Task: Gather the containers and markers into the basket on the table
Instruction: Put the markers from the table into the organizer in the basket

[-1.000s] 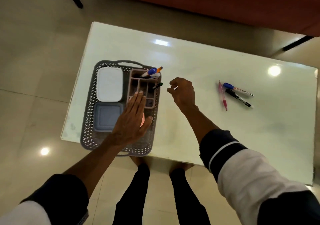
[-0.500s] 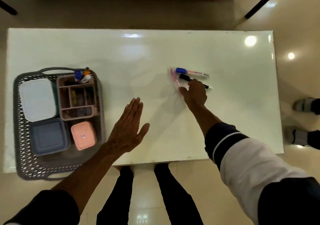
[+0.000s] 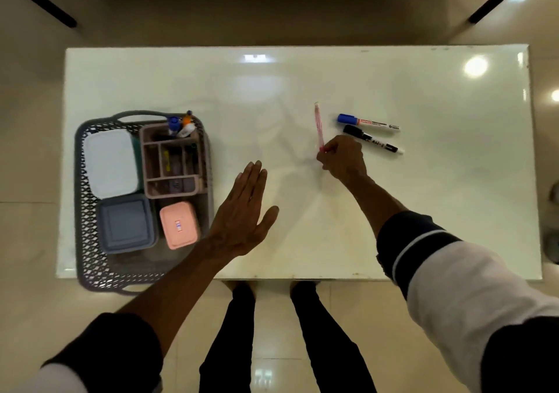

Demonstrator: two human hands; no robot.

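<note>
The white bench (image 3: pixel 423 211) carries the grey basket (image 3: pixel 87 211) at its left end, already packed with containers. The left hand (image 3: pixel 242 214) hovers flat, fingers spread and empty. The right hand (image 3: pixel 341 158) pinches the pink marker (image 3: pixel 318 126) by its near end, long axis pointing away from the person. Marker collection is underway, I judge; next comes lifting it across to the basket, then the blue marker (image 3: pixel 367 122) and black marker (image 3: pixel 373 141) lying crosswise beside it.

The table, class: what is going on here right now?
A person is tidying a white table into a grey basket. The basket already holds three lidded containers and an organiser with markers in it. The right hand is pinching the near end of a pink pen. A blue marker and a black marker lie loose beside it. The left hand hovers open and flat, holding nothing.
</note>
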